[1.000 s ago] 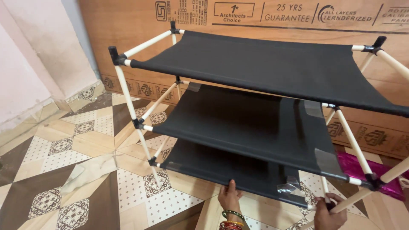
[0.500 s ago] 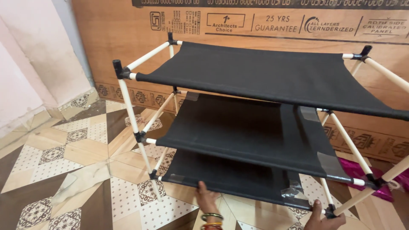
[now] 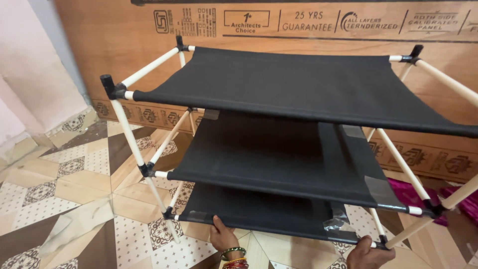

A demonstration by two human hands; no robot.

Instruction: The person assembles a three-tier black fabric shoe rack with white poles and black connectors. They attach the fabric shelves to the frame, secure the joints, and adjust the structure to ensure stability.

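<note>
Left hand (image 3: 222, 238) grip: thumb over front edge of bottom shelf (image 3: 259, 211), fingers under, holding it. Right hand (image 3: 367, 255) grip: closed on front rail end by right corner joint (image 3: 382, 242).

Three-tier rack (image 3: 279, 149) stands upright on patterned tile floor (image 3: 64, 199), just before plywood sheet (image 3: 124, 35). Long axis runs left-right; black fabric shelves lie level, front edges facing viewer. Cream poles (image 3: 127, 137), black connectors. Grey tape patches (image 3: 378, 189) on middle shelf. Bangles (image 3: 234, 256) on left wrist.

left hand (image 3: 222, 236) slid leftward along bottom shelf (image 3: 259, 213) edge.
</note>
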